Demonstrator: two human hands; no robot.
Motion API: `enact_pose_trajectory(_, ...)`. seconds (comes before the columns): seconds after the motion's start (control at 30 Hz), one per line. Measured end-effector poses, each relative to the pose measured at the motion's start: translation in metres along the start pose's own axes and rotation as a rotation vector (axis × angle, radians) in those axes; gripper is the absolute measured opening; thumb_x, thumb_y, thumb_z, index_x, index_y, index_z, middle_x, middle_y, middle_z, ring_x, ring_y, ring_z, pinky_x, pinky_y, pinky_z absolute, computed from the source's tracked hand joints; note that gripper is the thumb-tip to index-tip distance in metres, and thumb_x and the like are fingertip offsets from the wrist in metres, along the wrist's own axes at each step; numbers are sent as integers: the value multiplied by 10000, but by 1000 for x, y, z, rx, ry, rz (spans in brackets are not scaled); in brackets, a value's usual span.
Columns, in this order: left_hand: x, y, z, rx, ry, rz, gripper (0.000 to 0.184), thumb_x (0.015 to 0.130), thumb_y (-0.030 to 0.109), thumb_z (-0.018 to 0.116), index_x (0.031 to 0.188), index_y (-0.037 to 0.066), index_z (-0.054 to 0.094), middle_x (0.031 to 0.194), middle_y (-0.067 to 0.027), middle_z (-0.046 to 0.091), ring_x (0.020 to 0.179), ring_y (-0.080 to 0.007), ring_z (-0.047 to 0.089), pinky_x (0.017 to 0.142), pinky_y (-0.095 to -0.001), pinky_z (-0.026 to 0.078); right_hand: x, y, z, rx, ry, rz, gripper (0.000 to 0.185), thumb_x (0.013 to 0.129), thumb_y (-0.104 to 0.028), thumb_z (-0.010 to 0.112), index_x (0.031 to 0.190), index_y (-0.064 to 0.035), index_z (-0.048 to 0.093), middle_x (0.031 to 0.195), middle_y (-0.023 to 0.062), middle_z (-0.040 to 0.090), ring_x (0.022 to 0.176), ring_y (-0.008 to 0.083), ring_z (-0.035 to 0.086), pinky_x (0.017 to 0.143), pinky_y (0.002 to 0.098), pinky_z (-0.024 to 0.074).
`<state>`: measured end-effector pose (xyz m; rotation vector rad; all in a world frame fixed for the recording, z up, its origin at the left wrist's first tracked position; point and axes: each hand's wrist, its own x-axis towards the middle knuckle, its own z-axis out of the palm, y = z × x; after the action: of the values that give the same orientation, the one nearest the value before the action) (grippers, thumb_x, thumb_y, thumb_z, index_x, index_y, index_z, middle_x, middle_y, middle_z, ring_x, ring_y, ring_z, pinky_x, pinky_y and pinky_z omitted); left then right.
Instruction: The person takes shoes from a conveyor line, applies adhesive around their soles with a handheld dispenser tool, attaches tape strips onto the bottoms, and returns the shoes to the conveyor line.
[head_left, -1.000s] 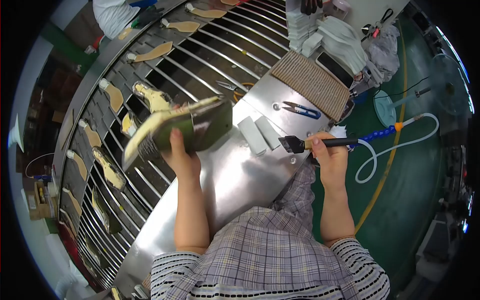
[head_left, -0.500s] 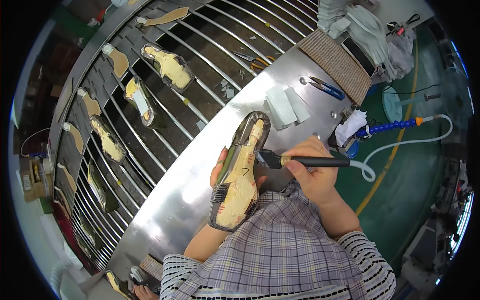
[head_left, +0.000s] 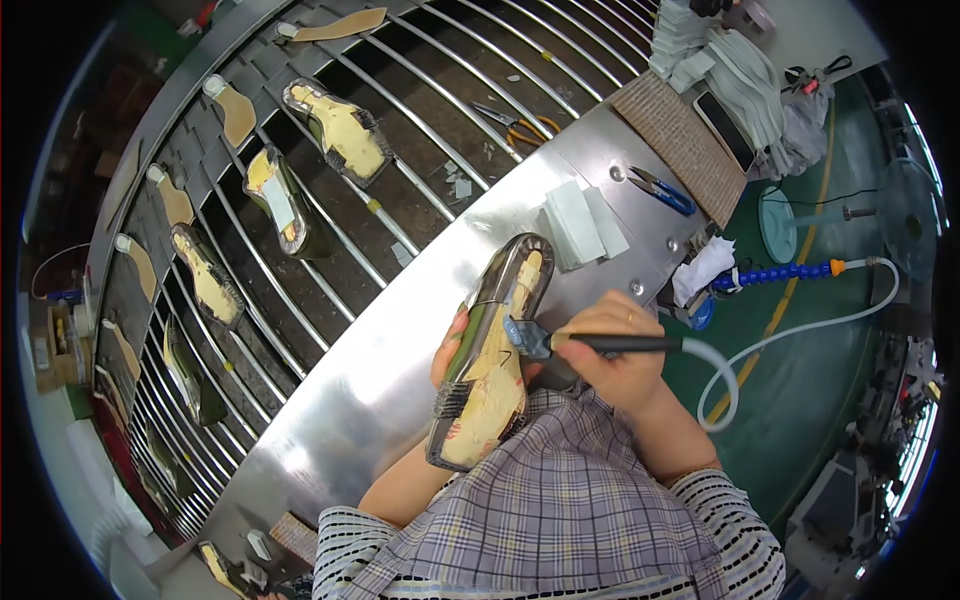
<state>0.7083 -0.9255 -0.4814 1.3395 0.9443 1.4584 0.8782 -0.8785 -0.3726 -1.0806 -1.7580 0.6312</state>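
My left hand (head_left: pixel 452 345) is wrapped around a lasted shoe (head_left: pixel 484 375), held sole side up with its toe toward my lap. The shoe has a dark green upper, a cream bottom with red markings and a dark ribbed edge. My right hand (head_left: pixel 618 352) is closed on the black handle of a glue brush (head_left: pixel 625 343), with a pale hose (head_left: pixel 722 385) running from its end. The brush's flat bluish head rests over the waist of the shoe bottom. Grey-white sheets (head_left: pixel 585 225) lie on the metal ledge beyond the shoe's heel.
Several lasted shoes (head_left: pixel 338 130) and tan insoles (head_left: pixel 236 115) sit on the metal-bar conveyor (head_left: pixel 330 290). Orange-handled scissors (head_left: pixel 525 128) lie on the bars. Blue snips (head_left: pixel 662 190), a phone (head_left: pixel 725 132) and stacked sheets (head_left: pixel 735 75) are to the right.
The brush head has moved down and slightly across the shoe bottom, and turned so its bluish tip shows. The hose loop has swung lower. The shoe has shifted slightly right and down in view.
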Motion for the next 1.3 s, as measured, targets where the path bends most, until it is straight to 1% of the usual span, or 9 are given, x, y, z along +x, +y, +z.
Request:
enact_pose_trajectory(0.2, -6, -2, 4, 135, -53, -160, 841, 741, 434, 721, 1412, 141, 306, 1442, -121, 282, 1379, -244, 210, 1116, -379, 133, 5, 20, -8, -81, 137, 204, 118, 781, -128, 716, 848, -42, 672, 746, 40, 601, 602, 139, 439, 541, 260, 348)
enact_pose_trajectory(0.37, -1, -11, 3, 429, -63, 60, 842, 741, 461, 715, 1408, 139, 315, 1439, -125, 282, 1378, -255, 210, 1120, -376, 127, 9, 18, -4, -158, 155, 194, 159, 762, -118, 730, 882, -36, 665, 797, 70, 622, 691, 202, 536, 603, 297, 431)
enact_pose_trajectory(0.47, 0, -13, 8, 227, 63, 149, 876, 733, 457, 728, 1420, 140, 286, 1438, -126, 275, 1378, -258, 210, 1124, -367, 128, 10, 20, -5, -182, 141, 181, 172, 749, -107, 739, 882, -34, 658, 804, 81, 631, 724, 235, 565, 646, 313, 456)
enact_pose_trajectory(0.57, 0, -11, 4, 419, -29, 126, 918, 730, 412, 749, 1433, 126, 231, 1439, -128, 266, 1376, -257, 215, 1124, -357, 153, 9, 21, -6, -186, 114, 188, 171, 750, -107, 738, 878, -35, 650, 800, 83, 632, 715, 230, 564, 639, 309, 451)
enact_pose_trajectory(0.87, -14, -32, 0, -86, -1, -224, 949, 729, 354, 772, 1436, 110, 188, 1429, -121, 288, 1373, -239, 222, 1124, -347, 187, 8, 16, -18, 7, -76, 142, 141, 778, -109, 714, 873, -35, 640, 773, 71, 619, 707, 209, 551, 634, 317, 435)
enact_pose_trajectory(0.97, 1, -14, 5, 156, 5, 154, 944, 727, 327, 777, 1434, 101, 194, 1424, -121, 297, 1373, -241, 224, 1124, -348, 189, 6, 21, -20, 11, -72, 137, 139, 781, -112, 712, 867, -33, 637, 772, 68, 616, 705, 201, 544, 633, 307, 432)
enact_pose_trajectory(1.07, -2, -11, -2, -59, -221, -354, 961, 716, 287, 794, 1425, 87, 177, 1423, -124, 295, 1373, -243, 227, 1124, -350, 196, 7, 21, -13, -75, 79, 171, 133, 783, -116, 710, 858, -34, 635, 763, 61, 608, 690, 198, 529, 618, 301, 419)
enact_pose_trajectory(1.23, 12, -21, 16, 145, 26, 300, 950, 706, 258, 805, 1409, 95, 187, 1424, -115, 302, 1359, -237, 262, 1126, -352, 197, 4, 20, -19, 29, -44, 111, 113, 792, -106, 701, 857, -37, 640, 747, 45, 595, 667, 181, 510, 591, 287, 397)
enact_pose_trajectory(1.3, 4, -24, 12, 115, 3, 201, 940, 707, 249, 804, 1407, 91, 196, 1420, -113, 308, 1353, -230, 274, 1124, -351, 208, 0, 17, -20, 119, -103, 147, 101, 801, -106, 694, 852, -36, 643, 744, 41, 594, 658, 166, 506, 580, 274, 389)
